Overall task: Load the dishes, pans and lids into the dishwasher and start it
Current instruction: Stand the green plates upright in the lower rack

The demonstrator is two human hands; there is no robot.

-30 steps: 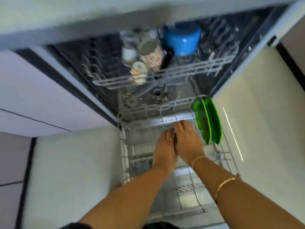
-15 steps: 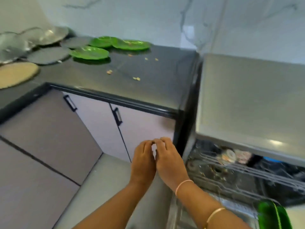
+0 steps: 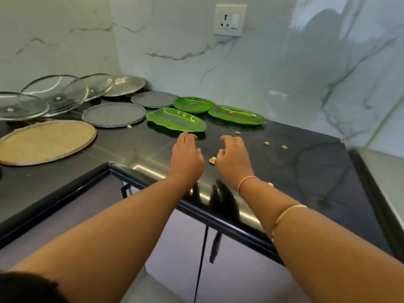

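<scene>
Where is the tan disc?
In the head view, the tan disc lies far left on the counter, nearer than the glass lids, left of a grey disc.

The black tabletop carries three green plates near the wall. Left of them lie glass lids, grey discs and a tan disc. Crumbs dot the front.

On the desk, three dishes sit close together toward the back wall: the front plate, the back plate just behind it, and the right plate beside both. To their left lie the near disc and the far disc, with a metal plate behind them in the corner, three overlapping lids further left, and a round board in front of the lids. Crumbs lie scattered in front of and to the right of the dishes, a wall socket sits above them, and cupboard doors stand below the desk's front edge.
</scene>
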